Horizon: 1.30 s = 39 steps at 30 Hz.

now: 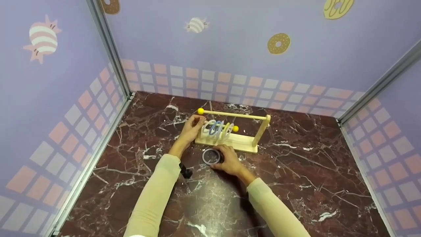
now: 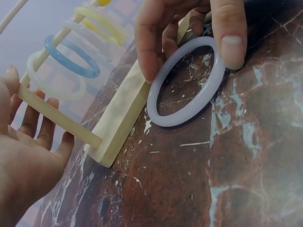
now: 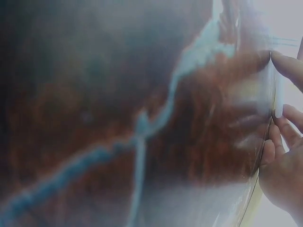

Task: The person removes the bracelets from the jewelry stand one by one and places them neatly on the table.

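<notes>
A wooden bangle stand (image 1: pixel 243 142) rises from a flat base, with two rods tipped by yellow balls. My left hand (image 1: pixel 192 126) holds the short upright at its left end, thumb near the top and fingers behind. On the lower rod hang several bangles: a milky white one, a blue bangle (image 2: pixel 78 71), clear ones and a yellow bangle (image 2: pixel 106 35). In front of the base, my right hand (image 1: pixel 230 161) pinches a lavender bangle (image 2: pixel 175 120) between thumb and fingers, tilted just over the tabletop. The right wrist view catches only fingers and the bangle's edge at its right side.
The dark red marbled tabletop (image 1: pixel 296 184) extends around the stand. Behind it stands a purple wall (image 1: pixel 236 49) with printed sweets, and side walls meet it at metal corner posts. A small black object (image 1: pixel 186 171) is by the left wrist.
</notes>
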{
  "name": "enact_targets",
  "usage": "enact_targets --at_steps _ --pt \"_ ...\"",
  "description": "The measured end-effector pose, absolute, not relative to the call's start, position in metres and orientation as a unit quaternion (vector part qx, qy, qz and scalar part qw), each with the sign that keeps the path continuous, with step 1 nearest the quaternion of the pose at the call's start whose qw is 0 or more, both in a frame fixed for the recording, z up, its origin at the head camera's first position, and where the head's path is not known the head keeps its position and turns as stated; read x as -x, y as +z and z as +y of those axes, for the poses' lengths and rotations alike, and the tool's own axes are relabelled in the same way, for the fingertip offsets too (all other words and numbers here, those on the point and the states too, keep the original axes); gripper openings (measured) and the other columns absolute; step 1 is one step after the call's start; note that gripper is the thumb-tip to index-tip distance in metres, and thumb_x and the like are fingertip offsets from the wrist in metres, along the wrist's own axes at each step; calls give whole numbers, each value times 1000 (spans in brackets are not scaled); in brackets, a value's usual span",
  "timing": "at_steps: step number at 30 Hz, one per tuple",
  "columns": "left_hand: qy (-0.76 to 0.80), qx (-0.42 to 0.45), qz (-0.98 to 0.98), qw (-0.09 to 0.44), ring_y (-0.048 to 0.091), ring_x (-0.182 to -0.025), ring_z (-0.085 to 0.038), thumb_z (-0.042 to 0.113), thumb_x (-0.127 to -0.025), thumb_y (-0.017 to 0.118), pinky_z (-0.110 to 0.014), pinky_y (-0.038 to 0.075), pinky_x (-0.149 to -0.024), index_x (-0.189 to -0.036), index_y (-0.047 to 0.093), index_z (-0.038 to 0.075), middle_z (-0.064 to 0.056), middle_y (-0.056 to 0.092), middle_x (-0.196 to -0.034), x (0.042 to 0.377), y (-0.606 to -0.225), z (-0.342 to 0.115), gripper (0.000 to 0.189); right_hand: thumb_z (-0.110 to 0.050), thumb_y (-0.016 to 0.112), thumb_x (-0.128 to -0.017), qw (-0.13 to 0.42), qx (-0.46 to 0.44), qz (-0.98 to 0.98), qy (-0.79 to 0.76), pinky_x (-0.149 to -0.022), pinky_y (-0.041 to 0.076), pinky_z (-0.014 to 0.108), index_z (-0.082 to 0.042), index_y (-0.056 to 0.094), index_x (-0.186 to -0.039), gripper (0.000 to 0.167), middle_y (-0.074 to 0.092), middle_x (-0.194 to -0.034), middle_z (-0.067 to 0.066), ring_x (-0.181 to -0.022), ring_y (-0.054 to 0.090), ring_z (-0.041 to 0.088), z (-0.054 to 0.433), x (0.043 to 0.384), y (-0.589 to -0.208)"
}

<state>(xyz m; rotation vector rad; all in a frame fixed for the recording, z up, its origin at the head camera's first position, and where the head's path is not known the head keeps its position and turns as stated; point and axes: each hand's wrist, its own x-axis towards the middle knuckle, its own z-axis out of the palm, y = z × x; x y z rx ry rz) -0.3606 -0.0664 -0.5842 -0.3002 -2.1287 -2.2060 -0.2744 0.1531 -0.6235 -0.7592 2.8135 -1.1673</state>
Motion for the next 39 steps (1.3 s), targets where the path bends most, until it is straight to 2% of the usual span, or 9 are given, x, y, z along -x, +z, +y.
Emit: enact_targets --at_steps 6,12,16,24,29,32,35,39 --pt "-717 94 -690 33 59 -107 -19 18 -109 61 -30 45 -95 -130 60 -8 -11 67 -118 360 -587 -66 34 -22 96 -74 4 242 895 -374 -110 38 54 -2 62 -140 76 62 -139 13 -125 50 34 153 273 -623" --pt "-718 87 -691 28 58 -107 -18 21 -109 62 -30 45 -96 -129 62 -5 -10 66 -118 360 -589 -64 33 -22 96 -75 7 236 898 -371 -111 39 54 -2 62 -140 76 63 -139 12 -126 50 34 154 272 -623" --pt "-715 87 -693 27 59 -106 -17 22 -109 61 -29 45 -94 -127 63 0 -13 66 -119 359 -589 -64 29 -25 97 -74 0 239 904 -354 -110 40 54 -3 63 -139 77 63 -138 12 -124 51 34 153 271 -624" --pt "-721 112 -683 39 61 -108 -19 16 -111 57 -30 45 -97 -127 59 -9 -25 66 -122 361 -583 -63 30 -27 95 -77 -19 254 914 -317 -107 43 53 -2 62 -139 75 63 -137 13 -122 53 35 151 272 -620" --pt "-710 107 -694 46 59 -105 -16 16 -110 59 -29 45 -96 -126 60 -6 -22 65 -121 361 -581 -61 28 -29 91 -84 -3 264 922 -282 -107 45 53 -1 57 -143 74 60 -137 16 -123 54 36 153 271 -604" --pt "-705 110 -699 50 57 -103 -15 16 -110 59 -29 44 -95 -125 61 -5 -15 65 -117 362 -581 -60 26 -29 86 -90 6 276 929 -247 -105 48 54 -1 57 -144 68 60 -134 17 -122 56 37 158 268 -588" --pt "-701 115 -702 54 58 -103 -15 16 -110 59 -29 45 -95 -125 60 -6 -11 65 -114 362 -582 -60 27 -27 82 -94 8 304 926 -222 -98 53 53 0 62 -137 54 66 -124 18 -111 64 36 164 266 -572" --pt "-699 116 -703 60 58 -103 -16 16 -110 58 -30 45 -95 -125 60 -8 -15 65 -114 361 -585 -63 28 -22 78 -98 -3 338 913 -230 -88 58 48 2 67 -127 39 73 -112 19 -97 71 34 171 267 -550"
